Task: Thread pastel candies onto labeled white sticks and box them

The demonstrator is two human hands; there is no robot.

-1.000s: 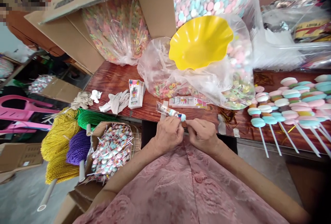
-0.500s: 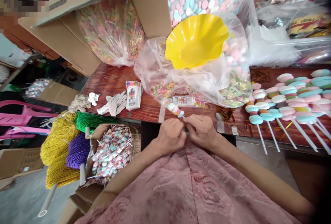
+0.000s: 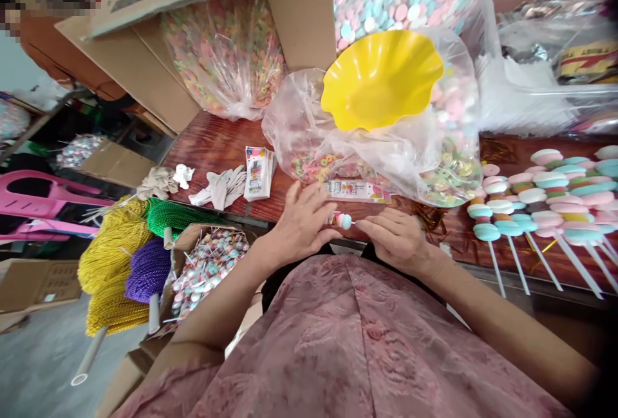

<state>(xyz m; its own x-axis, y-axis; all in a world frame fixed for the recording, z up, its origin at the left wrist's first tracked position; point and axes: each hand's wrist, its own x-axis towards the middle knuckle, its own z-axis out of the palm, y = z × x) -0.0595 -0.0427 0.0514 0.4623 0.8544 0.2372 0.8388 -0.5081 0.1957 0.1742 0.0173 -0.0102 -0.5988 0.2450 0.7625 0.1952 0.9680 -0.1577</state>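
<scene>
A small candy skewer (image 3: 342,219), pastel with a blue and pink end and a printed wrapper, lies between my two hands at the table's front edge. My right hand (image 3: 396,239) pinches its thin white stick. My left hand (image 3: 303,219) is open, with fingers stretched and apart, and partly covers the skewer's wrapped end; whether it touches it I cannot tell. Just beyond lies a flat printed wrapper (image 3: 360,190). A stack of printed wrappers (image 3: 259,174) sits to the left, beside pale gloves (image 3: 221,187).
A yellow scalloped bowl (image 3: 383,83) rests on clear bags of candy (image 3: 454,160). Large candy skewers (image 3: 535,196) lie at right, sticks overhanging the edge. At left are a box of finished small skewers (image 3: 207,270), yellow cord (image 3: 113,250), a pink chair (image 3: 43,205) and a person's sleeve (image 3: 62,47).
My left hand has opened from a closed grip and moved left along the skewer. My right hand has shifted slightly right, still on the stick. The view has moved a little.
</scene>
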